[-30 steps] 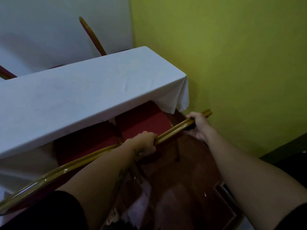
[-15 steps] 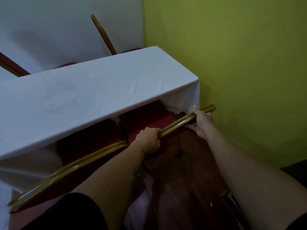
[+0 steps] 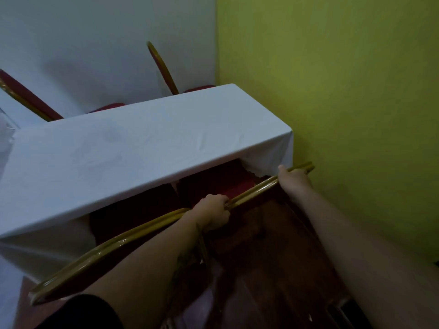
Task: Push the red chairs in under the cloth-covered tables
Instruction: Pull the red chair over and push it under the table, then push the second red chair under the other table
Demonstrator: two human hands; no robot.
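Where the pale grey wall (image 3: 95,43) meets the yellow-green wall (image 3: 344,91) near the upper middle of the frame, a long worktop (image 3: 142,148) under a white cloth runs diagonally from the left edge toward the corner. Its cloth is smooth with faint creases and hangs down at the right end, just beside the yellow-green wall. Below it, in the centre of the frame, two red chairs sit side by side with their seats partly beneath the worktop's near edge: the right chair (image 3: 218,179) and the left chair (image 3: 133,210). Their gold top rails form one slanting line from the lower left up to the right. The left hand (image 3: 212,213) has its fingers curled closed around the rail where the two chair backs meet. The right hand (image 3: 295,180) has its fingers wrapped around the far right end of the right chair's rail. Behind the worktop, in the upper left, two more red chair backs (image 3: 164,70) lean against the grey wall. Dark reddish-brown floor (image 3: 273,281) fills the lower right.
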